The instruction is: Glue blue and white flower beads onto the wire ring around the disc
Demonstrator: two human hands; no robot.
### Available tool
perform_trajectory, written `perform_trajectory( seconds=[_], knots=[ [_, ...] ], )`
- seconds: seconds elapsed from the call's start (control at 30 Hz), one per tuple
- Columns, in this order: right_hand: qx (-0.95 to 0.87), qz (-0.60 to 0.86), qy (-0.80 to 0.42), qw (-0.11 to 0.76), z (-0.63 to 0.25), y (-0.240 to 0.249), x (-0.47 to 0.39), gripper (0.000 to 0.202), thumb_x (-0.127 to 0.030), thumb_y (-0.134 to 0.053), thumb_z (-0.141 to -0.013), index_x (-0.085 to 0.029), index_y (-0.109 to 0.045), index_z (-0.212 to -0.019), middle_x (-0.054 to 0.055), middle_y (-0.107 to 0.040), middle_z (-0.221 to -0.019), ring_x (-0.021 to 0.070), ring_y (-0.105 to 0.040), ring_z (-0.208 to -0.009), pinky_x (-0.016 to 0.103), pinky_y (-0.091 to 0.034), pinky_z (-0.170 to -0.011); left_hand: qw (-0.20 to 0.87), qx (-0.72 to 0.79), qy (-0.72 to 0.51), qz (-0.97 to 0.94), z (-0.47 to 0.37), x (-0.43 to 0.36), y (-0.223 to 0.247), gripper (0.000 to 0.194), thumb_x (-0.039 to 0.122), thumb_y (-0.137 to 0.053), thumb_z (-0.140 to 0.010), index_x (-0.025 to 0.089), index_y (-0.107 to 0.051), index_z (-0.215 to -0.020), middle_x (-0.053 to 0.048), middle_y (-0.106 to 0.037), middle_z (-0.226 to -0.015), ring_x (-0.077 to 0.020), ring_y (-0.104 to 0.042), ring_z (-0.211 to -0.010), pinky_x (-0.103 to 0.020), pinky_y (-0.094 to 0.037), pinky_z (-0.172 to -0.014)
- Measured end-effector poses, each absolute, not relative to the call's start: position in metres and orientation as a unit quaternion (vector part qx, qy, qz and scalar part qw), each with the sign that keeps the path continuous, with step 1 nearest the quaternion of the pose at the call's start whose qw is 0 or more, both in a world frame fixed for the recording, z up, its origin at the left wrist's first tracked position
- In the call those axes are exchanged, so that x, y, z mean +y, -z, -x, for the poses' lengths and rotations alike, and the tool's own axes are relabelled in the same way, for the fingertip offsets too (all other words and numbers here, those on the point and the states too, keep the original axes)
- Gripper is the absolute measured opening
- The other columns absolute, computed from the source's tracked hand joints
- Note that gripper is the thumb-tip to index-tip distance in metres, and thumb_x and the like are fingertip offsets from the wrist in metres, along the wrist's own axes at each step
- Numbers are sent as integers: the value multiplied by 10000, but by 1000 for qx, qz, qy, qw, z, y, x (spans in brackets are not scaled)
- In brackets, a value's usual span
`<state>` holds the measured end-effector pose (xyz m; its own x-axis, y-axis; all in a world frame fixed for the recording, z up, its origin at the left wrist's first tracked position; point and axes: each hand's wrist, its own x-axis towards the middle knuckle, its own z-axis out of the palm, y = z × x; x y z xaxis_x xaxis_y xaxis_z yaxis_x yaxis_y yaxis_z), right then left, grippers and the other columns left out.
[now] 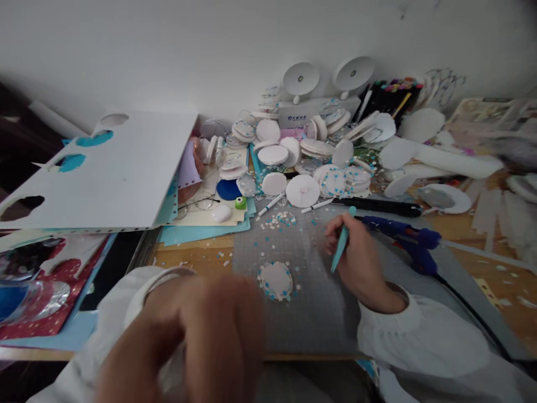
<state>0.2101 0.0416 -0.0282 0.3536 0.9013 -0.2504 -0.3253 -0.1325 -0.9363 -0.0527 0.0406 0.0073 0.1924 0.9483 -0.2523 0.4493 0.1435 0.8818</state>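
Note:
My left hand looms large and blurred in the near foreground, its fingers curled downward; whether it holds anything is hidden. A slim teal pointed tool is gripped in the closed fingers of my right hand, over the right part of the grey cutting mat. Between the hands lies a round white disc, its rim ringed with small blue and white pieces. Loose pieces of the same kind are scattered just behind it on the mat.
A blue hot glue gun lies right of my right hand, its cable running toward the front edge. Many white discs pile up behind the mat. A large white board with holes stands at left, beside blue paper sheets.

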Motion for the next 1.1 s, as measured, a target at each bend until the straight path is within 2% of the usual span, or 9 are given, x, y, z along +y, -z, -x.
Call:
perform_trajectory(
  seconds=[0.03,0.1,0.13,0.2,0.33,0.47,0.6,0.7,1.1],
  knots=[
    [-272,558,-508,597,-210,30,41,391,-496,-511,-819,-202,-554,-564,-24,-429,-486,90,-367,-420,237,-294,-389,521,542,-263,-604,44,49,-7,634,727,-583,-540,214,-256,-361,36,-283,-312,-114,-405,-309,-243,-288,-335],
    [-300,556,-509,585,-209,33,40,376,-505,-524,-822,-204,-570,-602,-25,-477,-502,84,-382,-408,235,-293,-385,731,297,-270,-551,29,63,-4,664,629,-644,-526,203,-170,-342,44,-205,-281,-88,-282,-267,-250,-250,-330],
    [-314,551,-510,581,-208,34,40,365,-504,-531,-822,-205,-574,-619,-27,-495,-506,82,-399,-409,231,-304,-391,791,225,-293,-488,24,67,-1,674,566,-633,-576,192,-114,-363,52,-144,-283,-70,-200,-272,-245,-220,-339],
    [-338,533,-517,579,-207,36,40,331,-490,-553,-817,-204,-579,-652,-34,-514,-510,84,-444,-428,223,-347,-420,846,175,-356,-356,18,70,9,613,403,-586,-674,177,-77,-416,75,-31,-314,-51,-77,-291,-226,-189,-351],
    [-385,515,-517,565,-207,35,43,201,-394,-670,-750,-213,-587,-726,-41,-578,-611,94,-558,-540,223,-450,-537,884,183,-369,-220,18,67,33,527,315,-538,-700,185,-101,-436,75,-23,-341,-68,-73,-318,-221,-218,-367],
    [-503,547,-436,508,-209,34,44,149,-302,-731,-695,-230,-637,-786,-2,-658,-746,134,-619,-670,238,-479,-570,912,154,-341,-168,18,63,42,501,315,-519,-692,184,-112,-431,75,-23,-335,-67,-48,-316,-220,-176,-362],
    [-626,515,-330,483,-210,39,46,89,-252,-720,-712,-242,-661,-778,18,-678,-780,165,-634,-745,304,-514,-685,919,150,-332,-151,18,62,40,512,338,-514,-698,192,-102,-432,85,-11,-330,-55,-27,-305,-209,-173,-353],
    [-686,473,-278,479,-210,44,47,79,-210,-701,-734,-242,-656,-791,28,-680,-804,170,-635,-761,323,-503,-705,922,148,-329,-142,19,62,41,512,345,-512,-702,192,-104,-434,85,-16,-330,-53,-24,-308,-203,-173,-351],
    [-737,449,-243,442,-210,45,47,59,-239,-708,-734,-243,-656,-762,35,-657,-845,168,-621,-804,326,-488,-713,918,154,-351,-96,18,62,41,457,343,-492,-746,191,-169,-461,81,-49,-376,-74,-50,-345,-215,-177,-364]
  ],
)
